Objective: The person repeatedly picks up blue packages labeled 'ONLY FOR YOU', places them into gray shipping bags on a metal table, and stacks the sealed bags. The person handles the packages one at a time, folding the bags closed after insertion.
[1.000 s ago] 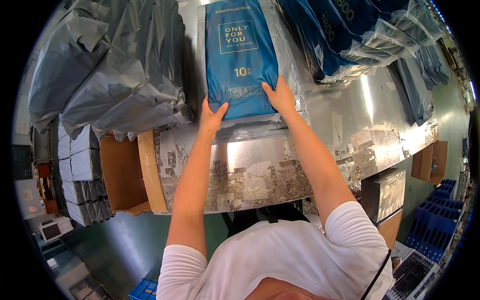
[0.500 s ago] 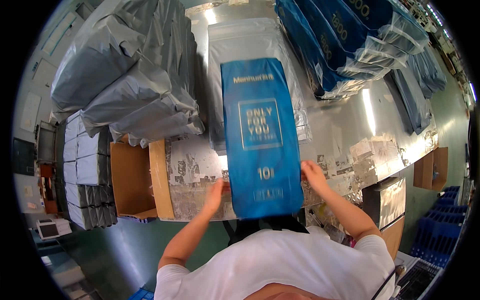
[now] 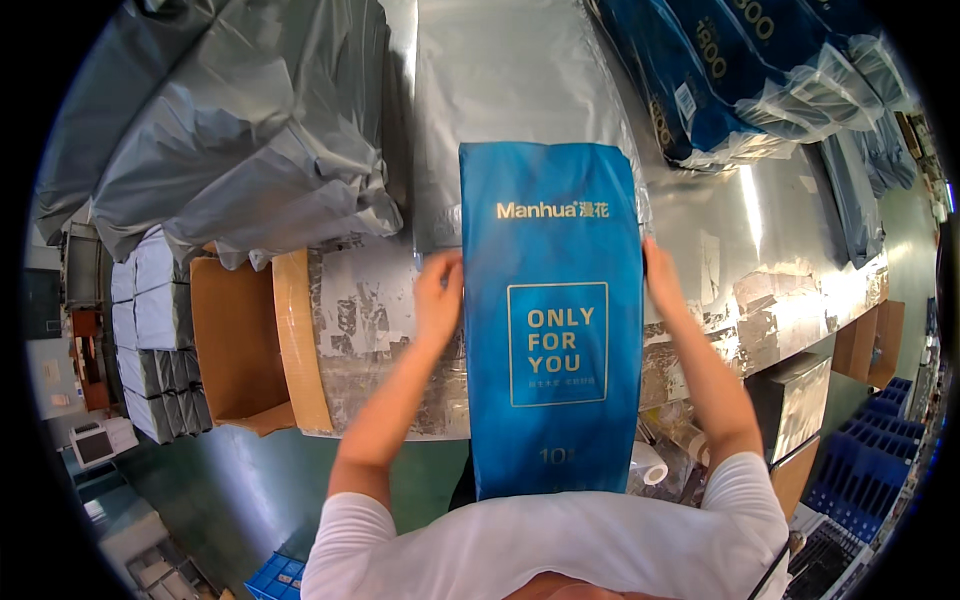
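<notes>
A long blue plastic-wrapped pack (image 3: 555, 260) with pale printing lies lengthwise in front of me, its near end overhanging the table edge and close to my white shirt. My left hand (image 3: 437, 295) presses on its left side, fingers curled in at the edge. Along the opposite side, my right hand (image 3: 660, 278) grips the pack, fingertips partly hidden behind it. Beyond the pack's far end lies a flat grey plastic mailer bag (image 3: 520, 75), partly covered by the pack.
Grey bagged parcels (image 3: 250, 130) are heaped at the left; several blue packs (image 3: 690, 70) stand back right. An open cardboard box (image 3: 240, 340) adjoins the left of the metal table (image 3: 705, 225). A white roll (image 3: 648, 464) sits below the front edge. Blue crates (image 3: 865, 450) stand lower right.
The blue pack has come nearer to my body. Both hands have shifted up along its sides toward the far end. My view has moved closer to the table.
</notes>
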`<state>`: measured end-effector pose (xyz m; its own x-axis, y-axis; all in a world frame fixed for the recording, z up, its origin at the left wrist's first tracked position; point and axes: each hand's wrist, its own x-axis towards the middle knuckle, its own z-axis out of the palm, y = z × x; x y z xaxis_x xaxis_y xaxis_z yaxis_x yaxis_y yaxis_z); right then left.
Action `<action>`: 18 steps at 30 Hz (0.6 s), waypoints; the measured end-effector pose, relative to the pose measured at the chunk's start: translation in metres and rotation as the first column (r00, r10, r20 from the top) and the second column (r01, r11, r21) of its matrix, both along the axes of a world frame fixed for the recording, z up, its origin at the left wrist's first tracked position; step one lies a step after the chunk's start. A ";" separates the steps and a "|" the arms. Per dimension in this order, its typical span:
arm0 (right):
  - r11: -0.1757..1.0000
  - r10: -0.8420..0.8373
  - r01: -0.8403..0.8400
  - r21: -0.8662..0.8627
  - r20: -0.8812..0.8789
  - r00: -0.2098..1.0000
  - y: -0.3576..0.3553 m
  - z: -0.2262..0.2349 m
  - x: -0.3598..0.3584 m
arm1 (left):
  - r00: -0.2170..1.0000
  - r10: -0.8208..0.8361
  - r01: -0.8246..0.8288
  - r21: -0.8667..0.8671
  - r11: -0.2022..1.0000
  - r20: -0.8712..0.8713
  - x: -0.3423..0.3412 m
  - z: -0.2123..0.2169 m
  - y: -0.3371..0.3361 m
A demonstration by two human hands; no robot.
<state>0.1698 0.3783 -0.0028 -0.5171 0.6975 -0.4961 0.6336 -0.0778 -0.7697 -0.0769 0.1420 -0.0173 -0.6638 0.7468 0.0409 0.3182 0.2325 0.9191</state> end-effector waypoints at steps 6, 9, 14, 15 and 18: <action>0.233 0.385 -0.282 0.931 0.178 0.906 0.085 -0.015 -0.068 | 0.568 -0.365 0.174 -0.326 0.929 -0.738 -0.079 -0.003 0.065; 0.271 0.308 -0.639 0.719 0.564 0.766 0.098 -0.016 -0.080 | 0.459 -0.465 0.114 -0.469 0.876 -0.757 -0.091 -0.010 0.075; 0.346 0.185 -0.471 0.811 0.433 0.882 0.097 0.004 -0.098 | 0.685 -0.094 -0.034 -0.161 0.986 -0.723 -0.092 -0.013 0.092; 0.186 0.219 -0.451 0.873 0.411 0.885 0.103 -0.007 -0.099 | 0.654 -0.011 -0.050 -0.057 0.997 -0.757 -0.089 -0.012 0.097; -0.001 0.287 -0.449 0.894 0.430 0.856 0.123 -0.029 -0.099 | 0.713 -0.129 -0.078 -0.260 0.962 -0.689 -0.085 0.000 0.112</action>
<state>0.0705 0.5012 -0.0317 -0.8830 0.3260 0.3377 0.3795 0.9192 0.1049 -0.1616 0.2545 -0.0172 -0.5031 0.8138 0.2908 0.8491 0.4028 0.3417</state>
